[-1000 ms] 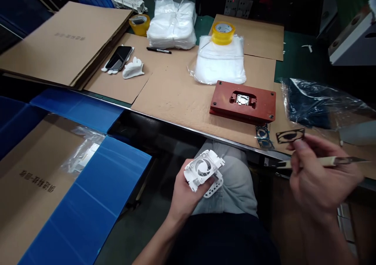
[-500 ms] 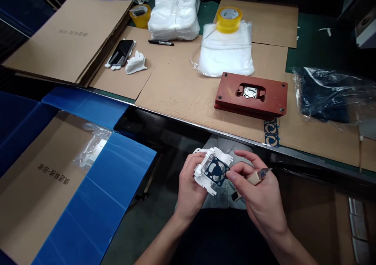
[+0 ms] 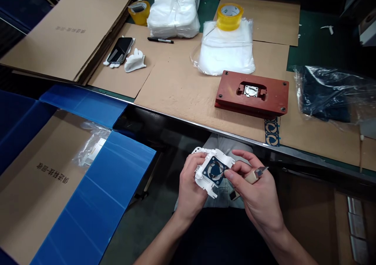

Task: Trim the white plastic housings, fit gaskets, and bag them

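Observation:
My left hand (image 3: 190, 178) is closed around a white plastic housing (image 3: 201, 175), held above my lap. Over the housing's square face lies a dark blue square sticker (image 3: 216, 171) with a swirl-shaped cutout and corner holes. My right hand (image 3: 258, 190) reaches in from the other side, its thumb tip at the sticker's right edge. A beige-handled utility knife (image 3: 252, 177) is tucked in that hand, its blade pointing up to the right. The knife's other end shows below the fingers. Part of the housing is hidden by my left fingers.
A red fixture block (image 3: 251, 94) holds a small metallic part. A strip of blue stickers (image 3: 272, 132) lies at the table's front edge. Behind are white bags (image 3: 227, 51), tape (image 3: 230, 18), a pen (image 3: 160, 40) and a phone (image 3: 120, 50). An open blue box (image 3: 96, 178) stands left.
The blue sticker has shifted slightly left and sits more squarely over the housing's face, with more of its swirl cutout showing. My right thumb has moved a little left with it.

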{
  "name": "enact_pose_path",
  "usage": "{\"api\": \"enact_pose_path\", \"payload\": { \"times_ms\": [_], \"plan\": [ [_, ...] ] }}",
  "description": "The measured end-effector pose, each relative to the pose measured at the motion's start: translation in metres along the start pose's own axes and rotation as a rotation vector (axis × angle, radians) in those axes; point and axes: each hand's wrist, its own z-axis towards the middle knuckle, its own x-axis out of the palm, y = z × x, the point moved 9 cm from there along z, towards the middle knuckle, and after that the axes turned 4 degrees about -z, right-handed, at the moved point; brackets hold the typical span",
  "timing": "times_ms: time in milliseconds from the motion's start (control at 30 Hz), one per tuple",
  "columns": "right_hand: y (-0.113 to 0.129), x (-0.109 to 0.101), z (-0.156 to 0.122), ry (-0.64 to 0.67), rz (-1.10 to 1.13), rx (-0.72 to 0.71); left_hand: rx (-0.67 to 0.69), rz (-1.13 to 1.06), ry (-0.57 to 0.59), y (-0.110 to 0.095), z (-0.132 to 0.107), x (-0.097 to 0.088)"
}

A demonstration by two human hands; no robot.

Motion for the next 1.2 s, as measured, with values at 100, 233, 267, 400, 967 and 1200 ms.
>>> {"api": "enact_pose_path", "payload": {
  "times_ms": [100,233,267,400,967,1200],
  "plan": [
    [0.0002,-0.0002,-0.0004,0.000,-0.013,0.000,0.003,0.008,0.002,0.0004,-0.0003,0.0000],
    [-0.0003,-0.0004,-0.0008,-0.004,-0.016,0.004,0.015,0.027,-0.002,0.0004,0.0001,-0.0009],
    [-0.0003,-0.0002,-0.0011,-0.002,-0.015,0.005,0.017,0.027,0.000,0.0003,0.0003,-0.0009],
    [0.0018,-0.0018,-0.0022,-0.015,-0.048,-0.005,0.021,0.026,0.000,-0.0011,0.0008,-0.0006],
    [0.0071,0.0005,0.0006,-0.003,-0.137,-0.011,0.015,0.049,-0.013,-0.0010,0.0000,-0.0023],
    [0.0091,0.0013,-0.0003,-0.001,-0.155,0.000,0.008,0.039,-0.023,-0.0006,0.0000,-0.0023]
  ]
}}
